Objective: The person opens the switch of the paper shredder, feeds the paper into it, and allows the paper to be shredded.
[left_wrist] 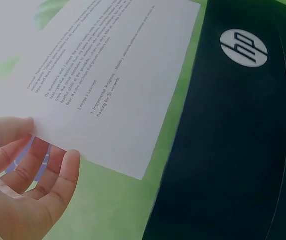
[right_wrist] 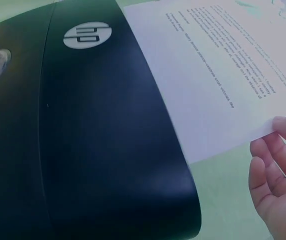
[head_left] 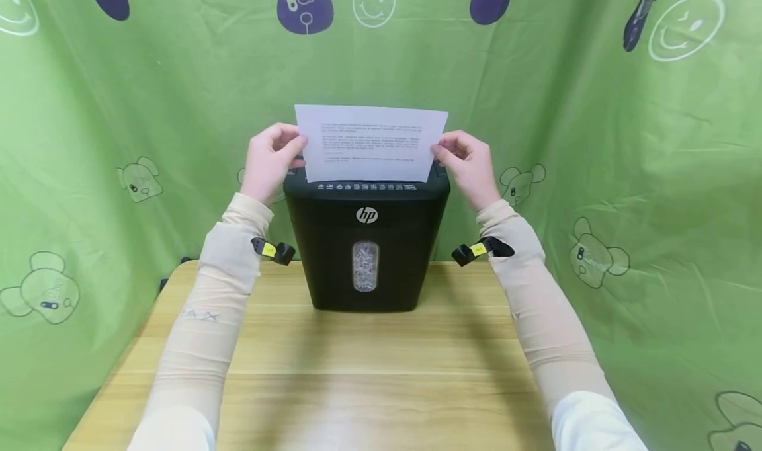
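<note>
A printed sheet of paper (head_left: 370,145) is stretched between both hands, above the top of a black HP paper shredder (head_left: 366,259). My left hand (head_left: 272,157) pinches its left edge between thumb and fingers; the left wrist view shows the thumb on the printed face of the paper (left_wrist: 118,135). At the opposite edge, my right hand (head_left: 467,163) pinches the sheet the same way, with the other fingers curled behind. In the head view the paper's lower edge overlaps the shredder's top; whether it touches the slot is hidden.
The shredder stands on a wooden table (head_left: 369,378). Through its front window (head_left: 366,266) shredded scraps show. A green patterned curtain (head_left: 196,81) hangs behind and on both sides. Each wrist wears a black strap with a yellow label.
</note>
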Motion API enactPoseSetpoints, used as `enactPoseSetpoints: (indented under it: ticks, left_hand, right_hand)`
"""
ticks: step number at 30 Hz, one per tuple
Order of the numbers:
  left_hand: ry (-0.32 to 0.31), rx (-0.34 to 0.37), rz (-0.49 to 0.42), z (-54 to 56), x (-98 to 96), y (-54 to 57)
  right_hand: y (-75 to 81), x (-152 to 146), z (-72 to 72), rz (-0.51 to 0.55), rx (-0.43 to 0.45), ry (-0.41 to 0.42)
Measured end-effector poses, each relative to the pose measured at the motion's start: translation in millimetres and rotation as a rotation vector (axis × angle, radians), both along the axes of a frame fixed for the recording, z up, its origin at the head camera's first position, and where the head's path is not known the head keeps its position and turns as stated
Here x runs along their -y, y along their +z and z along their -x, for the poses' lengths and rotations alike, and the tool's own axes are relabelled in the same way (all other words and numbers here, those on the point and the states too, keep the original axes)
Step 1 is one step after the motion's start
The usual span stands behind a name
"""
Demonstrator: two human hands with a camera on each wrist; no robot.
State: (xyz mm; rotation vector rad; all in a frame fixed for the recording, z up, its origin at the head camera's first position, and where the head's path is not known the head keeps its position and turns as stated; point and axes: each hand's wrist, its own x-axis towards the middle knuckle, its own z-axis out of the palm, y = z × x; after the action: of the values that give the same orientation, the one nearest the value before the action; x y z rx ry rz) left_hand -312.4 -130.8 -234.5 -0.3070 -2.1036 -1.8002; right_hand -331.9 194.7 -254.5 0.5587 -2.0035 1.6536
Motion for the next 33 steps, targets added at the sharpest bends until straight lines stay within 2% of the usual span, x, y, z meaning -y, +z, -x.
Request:
enactPoseSetpoints:
  ticks: [8,17,24,33]
  left_hand:
    - [-0.021,0.048,-0.005,16.2,-0.3,-4.1]
    - [-0.015,0.081,-0.014,27.1,-1.2,-11.7]
    - [0.006,0.078,0.006,29.0,-2.1,-14.0]
    - [0.021,0.096,0.021,31.2,-0.4,-23.2]
  right_hand:
    - [-4.1,-1,15.6,-0.033,0.028,-0.023]
    - [-11.5,-1,26.1,-0.036,0.075,-0.028]
    - [-16.8,0,26.7,-0.053,0.080,-0.045]
    - [-24.8,5,26.0,-0.086,0.088,-0.074]
